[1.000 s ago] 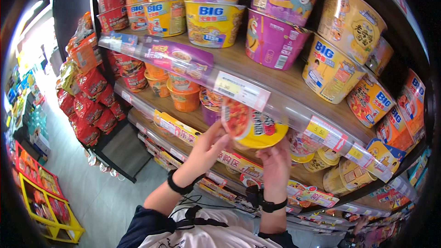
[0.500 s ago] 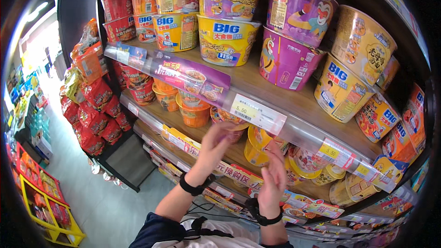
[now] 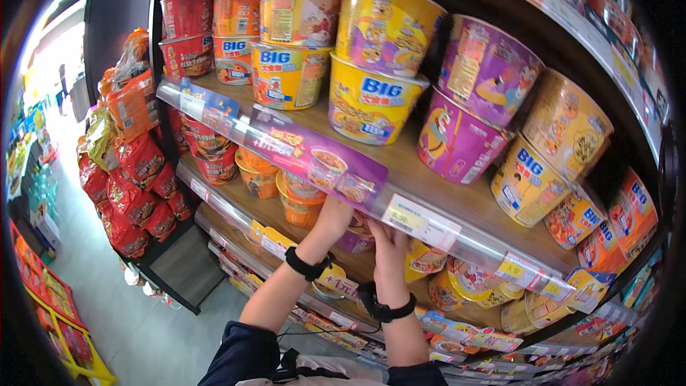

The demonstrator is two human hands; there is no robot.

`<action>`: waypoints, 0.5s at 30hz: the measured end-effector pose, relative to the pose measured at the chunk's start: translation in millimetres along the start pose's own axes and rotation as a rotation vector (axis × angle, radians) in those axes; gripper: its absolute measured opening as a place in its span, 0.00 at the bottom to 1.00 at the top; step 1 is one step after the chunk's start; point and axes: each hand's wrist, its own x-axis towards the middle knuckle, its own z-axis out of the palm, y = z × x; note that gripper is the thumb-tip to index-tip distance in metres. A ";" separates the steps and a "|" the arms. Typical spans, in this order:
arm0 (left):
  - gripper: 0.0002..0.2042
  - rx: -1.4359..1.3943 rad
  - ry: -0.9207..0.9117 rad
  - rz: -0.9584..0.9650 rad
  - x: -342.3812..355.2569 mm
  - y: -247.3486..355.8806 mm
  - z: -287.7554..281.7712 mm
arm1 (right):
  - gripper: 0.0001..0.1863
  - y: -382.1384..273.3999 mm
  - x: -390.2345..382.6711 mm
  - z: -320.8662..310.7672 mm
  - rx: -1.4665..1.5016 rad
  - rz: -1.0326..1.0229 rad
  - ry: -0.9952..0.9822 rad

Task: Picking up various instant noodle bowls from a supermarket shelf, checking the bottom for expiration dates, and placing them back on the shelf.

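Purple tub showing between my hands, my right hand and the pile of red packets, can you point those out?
Purple tub (image 3: 355, 243): head view, visible lower side wall.
Right hand (image 3: 389, 249): head view, back of the hand.
Pile of red packets (image 3: 134, 187): head view, a packet mid-pile.

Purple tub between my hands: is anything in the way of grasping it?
Nothing visible blocks the purple tub from your left hand or right hand. Just above, the upper shelf's edge overhangs, limiting room overhead and hiding some fingers, so whether they touch the tub can't be told.
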 end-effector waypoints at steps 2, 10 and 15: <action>0.12 -0.015 0.074 0.129 -14.3 5.8 2.6 | 0.23 3.2 -3.4 4.4 0.110 -0.135 0.106; 0.28 -0.356 -0.007 0.043 -91.8 1.9 -25.7 | 0.35 -5.1 -56.1 18.2 -0.429 -0.447 0.131; 0.28 -0.546 -0.012 -0.025 -126.9 22.6 -55.0 | 0.41 6.0 -84.9 16.0 -0.358 -0.459 0.149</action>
